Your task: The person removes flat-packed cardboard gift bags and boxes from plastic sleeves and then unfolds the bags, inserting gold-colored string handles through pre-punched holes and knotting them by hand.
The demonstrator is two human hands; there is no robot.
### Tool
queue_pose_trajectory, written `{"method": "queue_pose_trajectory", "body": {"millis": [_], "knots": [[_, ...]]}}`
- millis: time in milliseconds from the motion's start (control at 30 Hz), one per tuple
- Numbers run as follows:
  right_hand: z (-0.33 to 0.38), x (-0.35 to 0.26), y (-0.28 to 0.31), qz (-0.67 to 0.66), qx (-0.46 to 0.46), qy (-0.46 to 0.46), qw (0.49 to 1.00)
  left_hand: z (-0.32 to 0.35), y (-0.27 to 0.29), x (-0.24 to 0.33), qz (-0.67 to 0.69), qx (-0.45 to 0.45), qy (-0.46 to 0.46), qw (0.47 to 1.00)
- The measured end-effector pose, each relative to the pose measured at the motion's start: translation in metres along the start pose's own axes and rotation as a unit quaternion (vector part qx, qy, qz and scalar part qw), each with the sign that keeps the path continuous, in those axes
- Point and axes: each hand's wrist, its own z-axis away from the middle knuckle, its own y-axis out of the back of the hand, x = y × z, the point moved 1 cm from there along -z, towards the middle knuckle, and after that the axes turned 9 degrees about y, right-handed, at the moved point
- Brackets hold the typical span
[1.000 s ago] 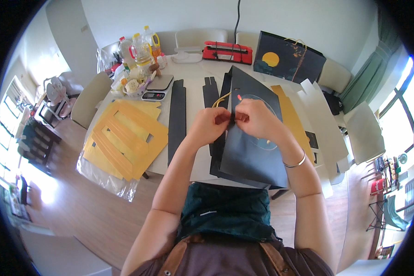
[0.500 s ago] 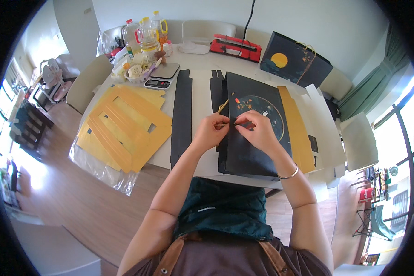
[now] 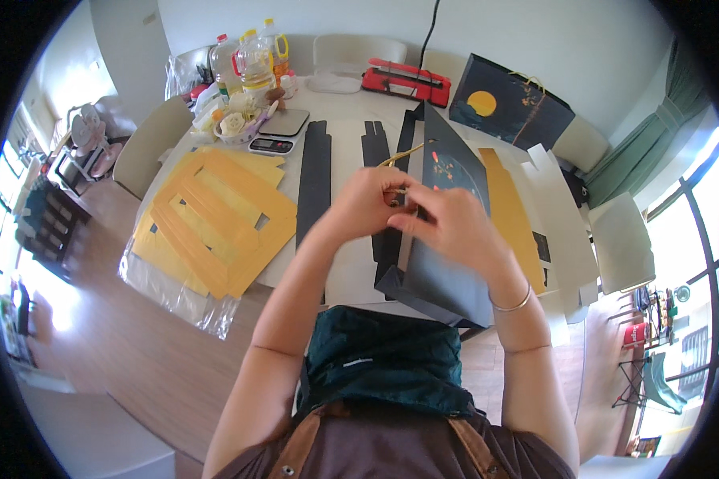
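Note:
A dark paper gift bag (image 3: 447, 271) with a printed floral picture stands tilted near the table's front edge, its top opening toward my left. From the bag's top edge runs a gold cord handle (image 3: 405, 153). My left hand (image 3: 366, 203) is closed around the cord beside the opening. My right hand (image 3: 459, 227) meets it there, thumb and fingers bent close together at the cord; motion smears it, and what lies between its fingertips is hidden. Left of the bag lie a long black card strip (image 3: 315, 168) and a shorter black piece (image 3: 374, 144).
Gold card sheets (image 3: 252, 180) lie stacked on clear plastic at left. A gold panel (image 3: 511, 215) rests right of the bag. Farther back are a kitchen scale (image 3: 285, 122), oil bottles (image 3: 254, 68), a red-black device (image 3: 407, 83) and another dark gift bag (image 3: 491, 128).
The bag has tipped up from lying flatter, its printed face now turned steeply to the right. Both hands have drawn together at the cord, which stretches farther out from the bag's edge.

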Motion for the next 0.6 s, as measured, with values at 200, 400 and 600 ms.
{"method": "queue_pose_trajectory", "body": {"millis": [200, 400, 600], "knots": [[0.008, 0.001, 0.036, -0.077, -0.04, -0.076, 0.993, -0.041, 0.058, 0.081, -0.115, -0.051, -0.101, 0.987], [0.026, 0.007, 0.048, -0.186, 0.074, -0.1, 0.975, -0.094, 0.02, 0.13, -0.001, -0.057, -0.32, 0.946], [0.057, 0.035, 0.059, -0.174, 0.063, -0.114, 0.976, -0.072, 0.012, 0.091, -0.242, 0.087, -0.185, 0.949]]}}
